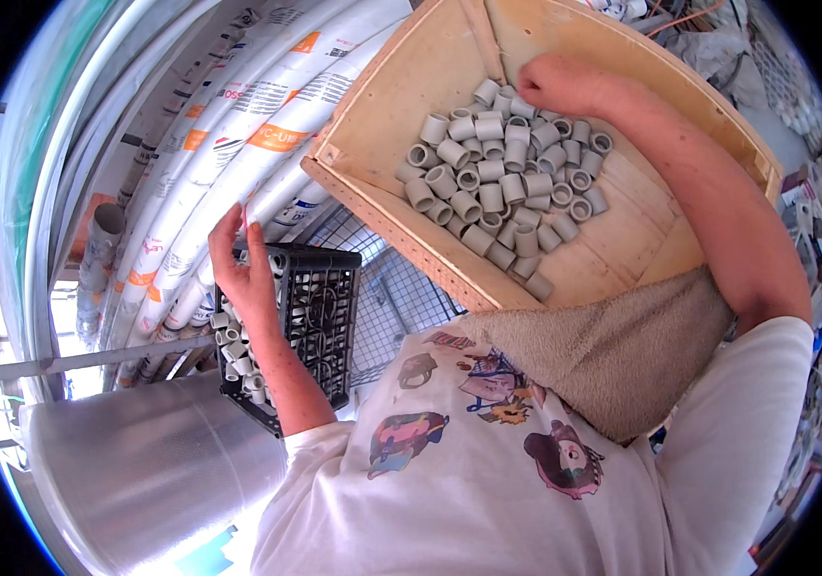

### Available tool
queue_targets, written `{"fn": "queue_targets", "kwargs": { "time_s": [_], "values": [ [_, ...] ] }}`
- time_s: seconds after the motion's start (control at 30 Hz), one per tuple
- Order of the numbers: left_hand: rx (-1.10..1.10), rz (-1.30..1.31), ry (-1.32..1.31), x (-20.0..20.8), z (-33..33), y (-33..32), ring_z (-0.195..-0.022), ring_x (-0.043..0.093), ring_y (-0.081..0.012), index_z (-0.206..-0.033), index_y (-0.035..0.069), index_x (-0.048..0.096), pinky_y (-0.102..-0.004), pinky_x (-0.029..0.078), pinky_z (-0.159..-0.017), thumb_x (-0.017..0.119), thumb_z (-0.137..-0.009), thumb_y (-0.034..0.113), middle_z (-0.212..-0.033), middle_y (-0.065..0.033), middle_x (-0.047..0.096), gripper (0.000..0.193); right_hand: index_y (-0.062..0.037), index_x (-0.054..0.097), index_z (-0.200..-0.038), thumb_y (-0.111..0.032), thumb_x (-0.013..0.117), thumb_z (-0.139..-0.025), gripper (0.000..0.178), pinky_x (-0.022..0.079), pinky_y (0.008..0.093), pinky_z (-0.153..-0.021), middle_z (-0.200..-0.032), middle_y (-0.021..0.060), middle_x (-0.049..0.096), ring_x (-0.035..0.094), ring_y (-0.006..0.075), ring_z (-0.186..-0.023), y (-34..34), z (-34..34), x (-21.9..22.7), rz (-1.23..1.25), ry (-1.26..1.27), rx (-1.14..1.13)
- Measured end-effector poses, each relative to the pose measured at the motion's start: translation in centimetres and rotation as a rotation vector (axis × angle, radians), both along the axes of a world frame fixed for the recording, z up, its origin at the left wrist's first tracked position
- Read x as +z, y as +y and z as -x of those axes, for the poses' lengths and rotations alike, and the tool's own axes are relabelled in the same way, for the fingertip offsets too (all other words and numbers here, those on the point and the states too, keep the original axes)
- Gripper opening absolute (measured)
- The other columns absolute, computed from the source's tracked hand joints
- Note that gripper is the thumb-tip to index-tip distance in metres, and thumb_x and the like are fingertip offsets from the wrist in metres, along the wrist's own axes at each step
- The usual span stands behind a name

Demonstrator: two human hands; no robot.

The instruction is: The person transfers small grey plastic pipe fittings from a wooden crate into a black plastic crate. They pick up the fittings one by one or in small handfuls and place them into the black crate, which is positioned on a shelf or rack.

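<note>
Nearest the camera is a white printed T-shirt [488, 523]. Left to right, I record white pipes [171, 221]; the left hand [246, 278], thumb and fingers apart, near a black plastic crate [332, 257]; grey pipe couplings [491, 171] heaped inside a wooden box [646, 206]; the right hand [553, 86], curled at the heap's far edge, grip undeterminable.

The short pipe fittings [491, 196] are grey, the wooden box [640, 213] pale tan, the crate [342, 259] black, the cloth [622, 346] brown; multicoloured cartoon figures pattern the white shirt [488, 518]; orange patches mark white pipes [255, 113].
</note>
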State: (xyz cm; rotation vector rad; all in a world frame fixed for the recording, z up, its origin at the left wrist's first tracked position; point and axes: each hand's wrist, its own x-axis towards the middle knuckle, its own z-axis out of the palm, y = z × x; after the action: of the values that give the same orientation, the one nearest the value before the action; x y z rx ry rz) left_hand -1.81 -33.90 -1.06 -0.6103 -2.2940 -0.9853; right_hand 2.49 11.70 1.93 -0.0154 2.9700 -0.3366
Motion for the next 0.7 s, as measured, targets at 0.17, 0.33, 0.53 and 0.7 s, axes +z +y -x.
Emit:
{"fn": "queue_targets", "kwargs": {
  "time_s": [0.17, 0.33, 0.53, 0.7],
  "values": [
    [-0.222, -0.031, 0.022, 4.2, -3.3, 6.1, -0.115, 0.059, -0.0226, -0.129, 0.001, 0.057, -0.0362, 0.044, -0.102, 0.065, -0.093, 0.008, -0.125, -0.0135, 0.062, 0.038, -0.0044, 0.067, -0.111, -0.018, 0.060, -0.093, 0.023, 0.051, 0.0309, -0.081, -0.099, 0.0062, 0.070, 0.064, 0.0157, -0.090, -5.7, -1.7, 4.9, 0.476, 0.179, 0.266],
    [-0.454, -0.003, 0.011, 5.6, -5.4, 10.1, -0.115, 0.059, -0.0251, -0.134, 0.000, 0.054, -0.0382, 0.043, -0.103, 0.070, -0.089, 0.013, -0.125, -0.0149, 0.061, 0.049, -0.0027, 0.068, -0.110, -0.015, 0.062, -0.094, 0.021, 0.052, 0.0271, -0.082, -0.099, 0.0057, 0.071, 0.064, 0.0106, -0.090, -10.8, -5.2, 7.4, 0.839, 0.076, 0.389],
    [-0.531, 0.020, 0.007, 5.8, -6.9, 11.8, -0.107, 0.061, -0.0294, -0.120, -0.001, 0.061, -0.0374, 0.047, -0.094, 0.070, -0.087, 0.008, -0.116, -0.0158, 0.063, 0.036, -0.0013, 0.067, -0.111, -0.013, 0.063, -0.093, 0.022, 0.052, 0.0279, -0.087, -0.102, 0.0072, 0.071, 0.066, 0.0117, -0.096, -12.4, -6.3, 7.4, 1.030, 0.004, 0.494],
    [-0.397, 0.044, 0.011, 5.3, -5.8, 10.0, -0.108, 0.060, -0.0235, -0.121, 0.000, 0.062, -0.0344, 0.043, -0.098, 0.067, -0.090, 0.007, -0.117, -0.0122, 0.064, 0.031, -0.0033, 0.068, -0.110, -0.017, 0.061, -0.093, 0.022, 0.051, 0.0266, -0.084, -0.098, 0.0053, 0.070, 0.064, 0.0102, -0.091, -10.5, -5.2, 7.8, 0.918, 0.090, 0.377]
  ]
}}
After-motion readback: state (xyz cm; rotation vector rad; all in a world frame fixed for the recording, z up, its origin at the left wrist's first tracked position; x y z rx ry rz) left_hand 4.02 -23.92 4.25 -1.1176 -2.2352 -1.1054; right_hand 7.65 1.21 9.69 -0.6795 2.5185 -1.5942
